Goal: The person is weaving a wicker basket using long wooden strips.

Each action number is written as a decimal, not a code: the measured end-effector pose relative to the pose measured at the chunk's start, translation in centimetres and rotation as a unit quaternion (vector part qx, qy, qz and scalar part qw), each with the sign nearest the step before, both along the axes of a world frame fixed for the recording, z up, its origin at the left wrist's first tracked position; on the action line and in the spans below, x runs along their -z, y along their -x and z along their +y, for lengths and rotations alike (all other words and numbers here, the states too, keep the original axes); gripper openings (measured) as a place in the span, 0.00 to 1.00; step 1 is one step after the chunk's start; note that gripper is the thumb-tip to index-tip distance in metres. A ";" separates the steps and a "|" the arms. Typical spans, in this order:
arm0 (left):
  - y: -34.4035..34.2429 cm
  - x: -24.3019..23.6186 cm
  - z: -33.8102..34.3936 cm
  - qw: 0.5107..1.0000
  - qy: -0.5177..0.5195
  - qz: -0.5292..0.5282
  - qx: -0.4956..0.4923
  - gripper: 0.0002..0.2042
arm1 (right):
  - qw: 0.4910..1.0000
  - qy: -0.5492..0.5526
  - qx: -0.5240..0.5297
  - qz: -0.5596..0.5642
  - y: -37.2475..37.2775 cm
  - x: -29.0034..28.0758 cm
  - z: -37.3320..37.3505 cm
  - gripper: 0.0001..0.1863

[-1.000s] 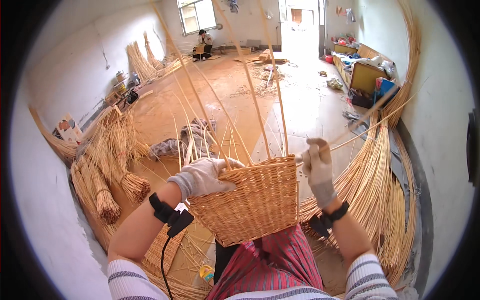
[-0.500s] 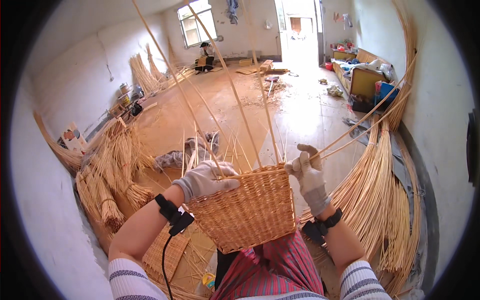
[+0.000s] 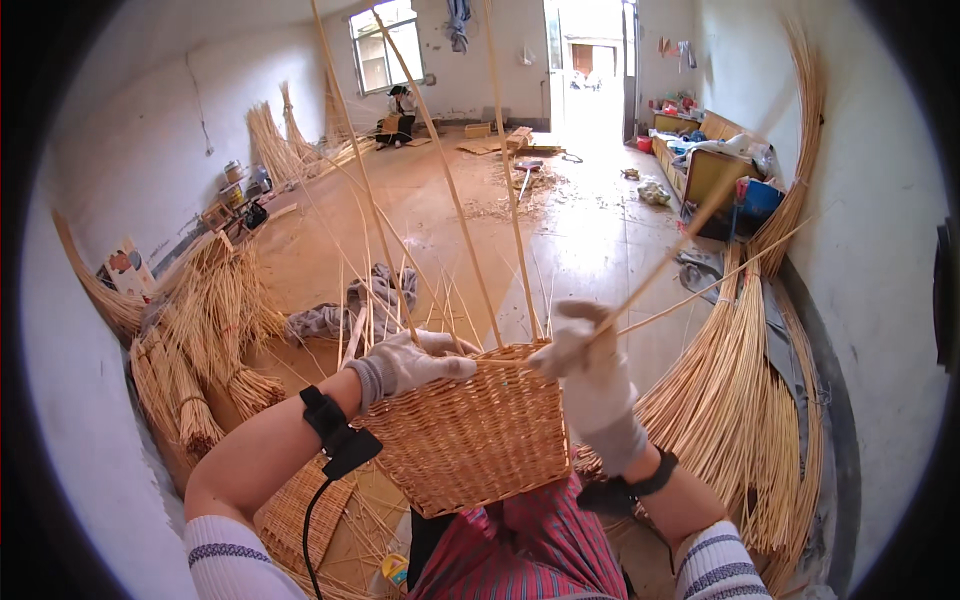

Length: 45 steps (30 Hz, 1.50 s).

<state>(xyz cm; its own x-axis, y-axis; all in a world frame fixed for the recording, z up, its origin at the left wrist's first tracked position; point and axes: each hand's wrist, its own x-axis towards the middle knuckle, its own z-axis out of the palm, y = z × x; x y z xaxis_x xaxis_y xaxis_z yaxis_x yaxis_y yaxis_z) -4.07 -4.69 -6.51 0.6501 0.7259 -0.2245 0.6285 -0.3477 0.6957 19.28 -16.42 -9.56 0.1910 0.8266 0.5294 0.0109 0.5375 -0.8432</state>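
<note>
A woven wicker basket (image 3: 480,440) leans tilted against my lap, its rim upward. My gloved left hand (image 3: 415,365) grips the rim's left part, thumb on the near side and fingers behind. Several long upright wicker rods (image 3: 462,190) rise from the rim. At the rim's right corner, my gloved right hand (image 3: 592,370) is closed on a wicker strand (image 3: 680,240); both are smeared by motion. A thinner strand (image 3: 725,280) also runs out to the right from beside this hand. Dark straps with small boxes circle both my wrists.
Bundles of wicker rods lie at right (image 3: 740,410) and left (image 3: 210,320). A flat woven panel (image 3: 308,510) rests by my left leg. Grey cloth (image 3: 355,305) lies beyond the basket. Far back, another person (image 3: 397,115) sits near the window; a cluttered bench (image 3: 705,160) stands at right.
My right hand has moved left and inward over the basket's corner, swinging a strand with it. The basket has shifted slightly left and down in view, with my left hand still gripping its rim.
</note>
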 end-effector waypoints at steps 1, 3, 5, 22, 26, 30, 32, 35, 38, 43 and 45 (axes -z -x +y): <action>-0.2 -0.3 -0.3 1.000 0.013 -0.018 -0.001 0.29 | 0.996 -0.003 0.005 -0.085 1.1 -2.3 -1.6 0.13; 1.4 2.7 1.9 0.997 0.027 -0.070 -0.013 0.31 | 0.943 0.033 0.035 -0.330 3.2 -7.4 -2.4 0.15; 1.7 3.0 1.9 0.993 0.032 -0.110 -0.011 0.32 | 0.898 0.017 0.019 -0.439 3.9 -8.8 0.2 0.17; 0.1 0.0 -3.1 0.980 -0.108 -0.162 0.049 0.25 | 0.541 0.003 0.139 -0.829 5.9 -10.9 12.5 0.16; -0.1 0.3 -2.9 0.989 -0.074 -0.126 0.009 0.24 | 0.767 -0.087 0.200 -0.604 6.0 -15.1 9.7 0.20; 0.6 3.3 -0.4 0.974 -0.112 -0.180 0.084 0.25 | 0.767 -0.176 0.164 -0.595 10.6 -16.7 11.5 0.21; 1.1 2.9 0.2 0.989 -0.121 0.020 0.083 0.28 | 0.825 -0.181 0.018 -0.536 12.5 -17.2 9.9 0.21; 4.4 6.4 1.9 0.959 -0.243 -0.006 0.144 0.30 | 0.837 -0.243 -0.202 -0.447 14.5 -17.0 5.0 0.21; 3.2 3.7 -0.9 0.990 -0.100 -0.058 0.086 0.33 | 0.787 -0.319 -0.073 -0.523 13.6 -16.1 5.7 0.17; 1.1 2.1 -1.2 0.988 0.018 -0.108 0.108 0.34 | 0.979 -0.040 -0.198 -0.014 3.9 -12.8 6.7 0.11; 1.0 1.4 -1.6 0.986 0.018 -0.116 0.115 0.33 | 0.989 -0.022 -0.127 0.073 -0.6 -8.8 6.1 0.10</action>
<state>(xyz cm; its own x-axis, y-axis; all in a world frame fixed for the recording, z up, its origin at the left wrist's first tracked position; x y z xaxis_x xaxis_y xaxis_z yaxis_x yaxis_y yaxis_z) -5.08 -6.31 -7.95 0.8340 0.5468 -0.0737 0.3580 -0.4346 0.8264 19.90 -10.36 -0.77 0.0584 0.8348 0.5475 -0.2493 0.5433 -0.8017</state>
